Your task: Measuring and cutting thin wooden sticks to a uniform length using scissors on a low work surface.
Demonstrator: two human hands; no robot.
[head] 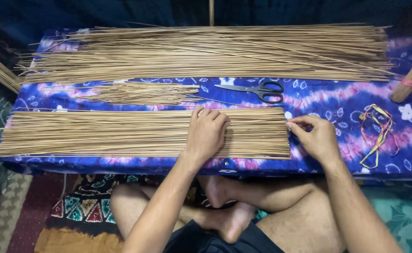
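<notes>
Already, the near row of thin tan sticks [121, 133] is lying flat and even on the low table draped in blue and purple tie-dye cloth [327, 96], its right ends lining up in a nearly straight edge. The left hand [207, 133] is pressing down on this row, palm flat and fingers curled at the far edge, while the right hand [316, 136] is touching the stick ends with bent fingertips, seemingly squaring them; it is gripping nothing that I can make out. Still looking unsorted, as I judge it, are the larger loose heap of long pale sticks [206, 51] at the back and a small ragged cluster of shorter sticks [140, 93] between. Black-handled metal scissors [257, 89] and limp coloured rubber bands [378, 131] are lying unused nearby.
</notes>
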